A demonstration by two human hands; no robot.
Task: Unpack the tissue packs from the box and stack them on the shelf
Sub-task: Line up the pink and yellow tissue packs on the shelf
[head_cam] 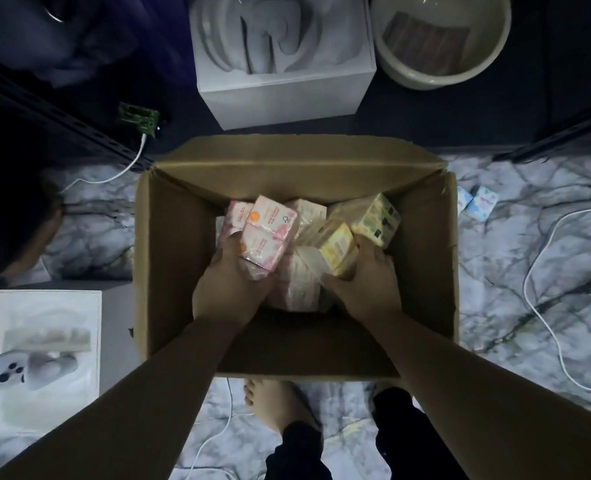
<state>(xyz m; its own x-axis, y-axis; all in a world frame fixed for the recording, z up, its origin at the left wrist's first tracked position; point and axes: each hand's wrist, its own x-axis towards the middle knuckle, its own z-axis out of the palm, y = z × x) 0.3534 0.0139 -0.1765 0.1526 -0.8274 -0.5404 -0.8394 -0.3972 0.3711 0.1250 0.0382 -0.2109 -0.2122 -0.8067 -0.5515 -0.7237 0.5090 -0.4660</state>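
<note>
The person stands over an open cardboard box [169, 271] that sits on a marble-patterned floor [529, 271], both bare arms reaching down into it. The left hand [226, 289] grips a pink tissue pack [264, 233], fingers curled under its near end so the pack tilts up toward the far wall of the box. The right hand [366, 285] holds a yellow tissue pack [339, 249], thumb on its left side and fingers wrapped round the right. More wrapped packs lie piled loosely in the far half of the box: another yellow bundle [377, 216] just beyond the right hand, and pale pink ones [297, 285] between the two hands. The near half of the box floor is bare cardboard in shadow.

Beyond the box stands a white carton [287, 95] with a product picture on its top, and beside that, to the right, a pale round basin [425, 74] with something dark and ribbed inside. A second white carton [44, 358] stands to the left. Two small blue-and-white packs [477, 200] lie on the floor just right of the box. White cables [550, 337] trail across the floor on both sides. A small green circuit board [140, 117] lies at upper left with a white cable plugged in. The person's bare foot [276, 403] shows just below the box.
</note>
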